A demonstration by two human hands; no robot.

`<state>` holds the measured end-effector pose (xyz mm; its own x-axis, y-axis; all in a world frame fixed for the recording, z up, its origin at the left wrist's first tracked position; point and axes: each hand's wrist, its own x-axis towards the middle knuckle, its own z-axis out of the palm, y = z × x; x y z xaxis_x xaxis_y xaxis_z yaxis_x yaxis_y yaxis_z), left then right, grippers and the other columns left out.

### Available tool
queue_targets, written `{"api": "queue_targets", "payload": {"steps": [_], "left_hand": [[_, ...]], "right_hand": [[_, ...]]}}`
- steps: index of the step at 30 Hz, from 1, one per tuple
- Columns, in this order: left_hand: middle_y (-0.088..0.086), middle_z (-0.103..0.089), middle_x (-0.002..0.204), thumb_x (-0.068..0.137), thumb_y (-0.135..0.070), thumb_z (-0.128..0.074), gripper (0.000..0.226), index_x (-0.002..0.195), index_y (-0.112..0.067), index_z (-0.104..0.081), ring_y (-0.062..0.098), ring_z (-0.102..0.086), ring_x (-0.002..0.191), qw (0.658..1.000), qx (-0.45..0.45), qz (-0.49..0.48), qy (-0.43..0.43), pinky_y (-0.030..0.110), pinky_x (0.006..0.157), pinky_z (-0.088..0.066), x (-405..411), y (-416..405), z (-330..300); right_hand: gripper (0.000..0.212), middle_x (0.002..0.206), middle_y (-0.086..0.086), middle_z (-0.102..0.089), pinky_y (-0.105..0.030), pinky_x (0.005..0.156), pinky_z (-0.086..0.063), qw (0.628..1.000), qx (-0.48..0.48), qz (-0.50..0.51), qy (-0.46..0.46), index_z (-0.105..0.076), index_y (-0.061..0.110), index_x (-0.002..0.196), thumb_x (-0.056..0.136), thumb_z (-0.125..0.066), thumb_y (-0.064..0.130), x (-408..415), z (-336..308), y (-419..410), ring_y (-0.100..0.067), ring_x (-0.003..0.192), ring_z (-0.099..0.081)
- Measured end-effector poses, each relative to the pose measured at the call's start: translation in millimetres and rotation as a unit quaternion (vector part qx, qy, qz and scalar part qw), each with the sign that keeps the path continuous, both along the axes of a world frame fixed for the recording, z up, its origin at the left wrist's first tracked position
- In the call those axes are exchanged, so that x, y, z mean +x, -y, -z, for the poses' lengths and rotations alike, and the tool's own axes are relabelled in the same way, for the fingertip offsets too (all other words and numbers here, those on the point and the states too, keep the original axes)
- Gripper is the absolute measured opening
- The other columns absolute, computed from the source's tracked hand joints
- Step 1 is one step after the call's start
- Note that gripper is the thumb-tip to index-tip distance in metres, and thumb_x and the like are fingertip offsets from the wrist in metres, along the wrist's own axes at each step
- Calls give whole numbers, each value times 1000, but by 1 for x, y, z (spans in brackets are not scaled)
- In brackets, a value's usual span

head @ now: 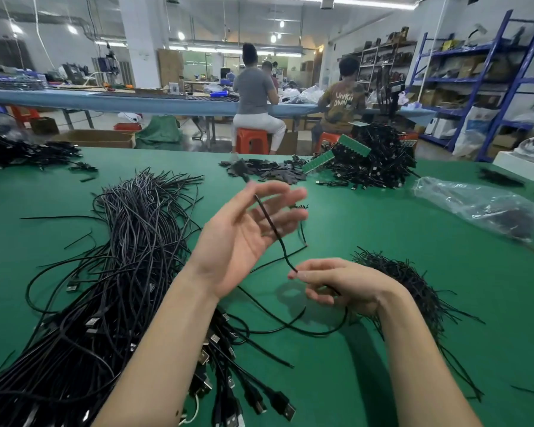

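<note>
Pinching the black cable (pixel 275 232) low, the right hand (pixel 346 285) is clamped on it while the left hand (pixel 244 235), fingers spread loose, takes it across the fingers. Coiling looks barely begun: tail on the green table (pixel 336 380), big bundle (pixel 130 257) at left waiting.

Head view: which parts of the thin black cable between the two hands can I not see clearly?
Head view: upper end of the thin black cable, smeared by motion blur at the fingers of the left hand.
Head view: the cable's stretch inside the right hand, covered by its curled fingers.
Head view: large bundle of black USB cables, cut by the bottom edge.
</note>
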<state>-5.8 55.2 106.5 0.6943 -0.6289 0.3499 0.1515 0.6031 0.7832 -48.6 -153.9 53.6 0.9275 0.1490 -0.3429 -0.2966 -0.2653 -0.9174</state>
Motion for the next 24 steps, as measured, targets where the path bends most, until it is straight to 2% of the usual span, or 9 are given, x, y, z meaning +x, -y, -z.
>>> {"api": "queue_targets", "payload": {"steps": [4,7,10,13,16,18,19,21,24], "left_hand": [[19,-72,115,106,-32,-38,44,107,-6,-73,33,-71,105,964,248,50,83,32,83,-58,0,0,12],[15,-74,110,109,-26,-37,40,112,-3,-69,25,-72,105,934,349,-14,68,32,90,-58,1,12,24],[11,-76,99,108,-24,-39,37,104,-2,-68,19,-74,94,953,285,-105,11,37,93,-56,3,23,26],[5,-72,86,107,-27,-37,38,99,0,-62,12,-66,72,981,170,-80,-50,32,77,-54,6,18,19],[15,-69,123,107,-28,-33,43,124,0,-61,22,-69,111,992,59,-27,-110,34,94,-56,9,5,11],[20,-67,126,107,-26,-34,43,125,3,-61,30,-65,118,993,45,-28,-108,34,96,-55,10,-2,6],[20,-67,125,106,-26,-35,43,124,3,-62,30,-65,117,993,57,-35,-97,33,93,-57,9,-3,5],[20,-69,122,106,-25,-36,42,120,2,-65,31,-67,115,993,86,-39,-70,31,87,-58,8,-5,5],[17,-71,119,106,-27,-35,42,116,-2,-69,30,-69,110,987,157,-33,-11,28,81,-59,6,-9,2]], "right_hand": [[13,73,0,-56,-15,36,-20,972,70,198,108,-62,11,109,101,-53,6,9,-19,-10,-4,47,-41],[14,79,-2,-63,-13,35,-24,953,135,206,175,-59,14,103,102,-49,4,4,-45,-17,-7,53,-43],[16,88,-2,-68,-15,42,-34,958,85,114,248,-58,17,100,102,-48,5,-6,-60,-32,-7,51,-46],[10,93,-5,-66,-27,58,-52,965,121,-43,229,-57,14,100,101,-50,6,-12,-56,-40,-12,62,-54],[12,93,-10,-65,-46,84,-56,965,176,-168,97,-58,13,91,98,-52,7,-14,-33,-35,-21,75,-63],[12,88,-13,-62,-51,93,-50,965,179,-192,25,-59,12,87,95,-54,5,-14,-14,-28,-22,79,-64],[11,86,-13,-61,-48,90,-51,968,168,-184,2,-60,13,85,93,-56,7,-13,-6,-25,-22,80,-63],[10,82,-7,-59,-29,69,-53,979,135,-152,-23,-62,17,84,91,-60,9,-11,3,-19,-18,77,-62],[20,73,0,-54,-11,39,-27,992,123,-29,-11,-59,20,94,97,-55,0,-6,0,-13,-6,56,-46]]}}
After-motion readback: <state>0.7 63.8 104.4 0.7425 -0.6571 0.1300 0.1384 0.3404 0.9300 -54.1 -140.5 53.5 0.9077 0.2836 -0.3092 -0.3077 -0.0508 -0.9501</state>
